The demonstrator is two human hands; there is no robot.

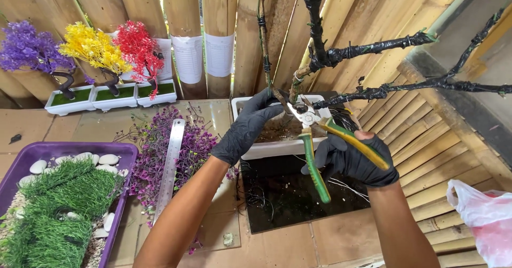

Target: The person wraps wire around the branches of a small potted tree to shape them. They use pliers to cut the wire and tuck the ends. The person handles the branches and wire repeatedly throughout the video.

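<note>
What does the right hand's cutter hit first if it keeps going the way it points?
Likely the wrapped trunk base: the right hand aims the pliers up-left, tips right by it, beside the left hand. Depth unclear.

Cardboard-covered table (pixel 341 236) bearing purple tray (pixel 32 152), steel ruler (pixel 169 164), white planter (pixel 277 148).

I count three small artificial trees in white pots, upper left: one purple (pixel 29 49), one yellow (pixel 93 48), one red (pixel 140 46). One purple tray (pixel 69 149), lower left. One steel ruler (pixel 170 164), center left. One pair of green-and-yellow pliers (pixel 320 145), center. One white planter (pixel 277 149) under it. Two paper sheets (pixel 204 54) on the bamboo, top center. Two black-gloved hands: left hand (pixel 248 126), right hand (pixel 354 161). One pink plastic bag (pixel 485 220), lower right.
</note>
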